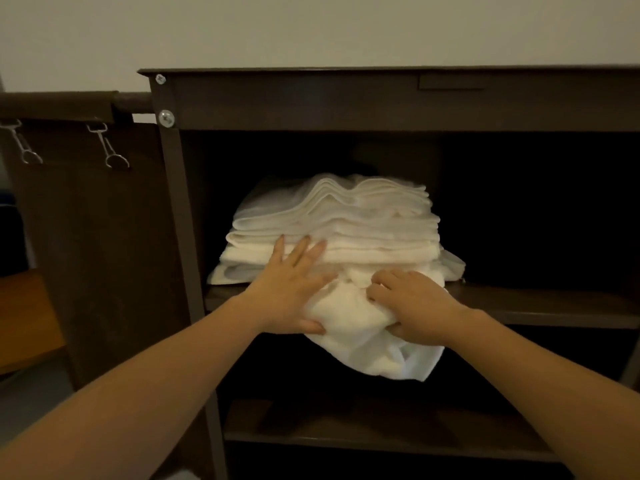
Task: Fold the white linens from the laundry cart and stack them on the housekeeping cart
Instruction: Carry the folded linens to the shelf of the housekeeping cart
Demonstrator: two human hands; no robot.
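Observation:
A stack of folded white linens (pixel 339 220) sits on the upper shelf (pixel 536 303) of the dark brown housekeeping cart (pixel 311 98). In front of it a loose white linen (pixel 374 344) hangs over the shelf's front edge. My left hand (pixel 287 289) lies flat with straight fingers against the front of the stack, its thumb under the loose linen. My right hand (pixel 412 303) grips the loose linen, fingers curled on top and thumb beneath.
A brown fabric laundry bag (pixel 97 237) hangs to the left of the cart, held by metal clips (pixel 110 147) on a rail. A lower shelf (pixel 381 431) lies below. The right part of the upper shelf is dark.

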